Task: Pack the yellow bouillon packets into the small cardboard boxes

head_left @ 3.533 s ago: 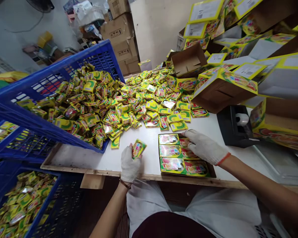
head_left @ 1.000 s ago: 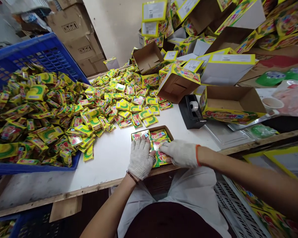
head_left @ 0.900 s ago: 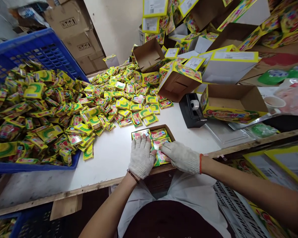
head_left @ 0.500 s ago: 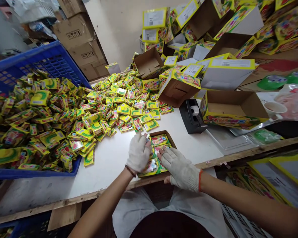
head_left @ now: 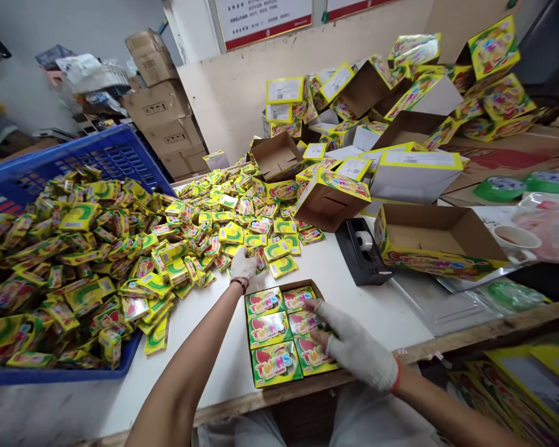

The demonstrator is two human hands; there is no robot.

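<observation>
My left hand (head_left: 243, 264), in a white fingerless glove, reaches to the near edge of a heap of small yellow-green candy boxes (head_left: 235, 233). Its fingertips are among the boxes, and their grip is hidden. Nearer to me, an open display carton (head_left: 317, 292) lies on the table with several small "TWMS" candy boxes (head_left: 271, 363) laid flat in two columns. My right hand (head_left: 361, 344), gloved too, hovers at the carton's right side, its fingers apart and partly over the right column. It holds nothing.
A blue crate (head_left: 74, 375) full of candy boxes stands at left. Beyond the carton are a black tape dispenser (head_left: 361, 251), an empty display carton (head_left: 440, 242) and a white cup (head_left: 517, 239). More display cartons (head_left: 422, 171) pile up at the back. The table's wooden edge (head_left: 242, 403) runs before me.
My left hand has moved from the carton up to the heap. My right hand has drawn back a little to the right, uncovering more of the packed boxes. The camera view has tilted up.
</observation>
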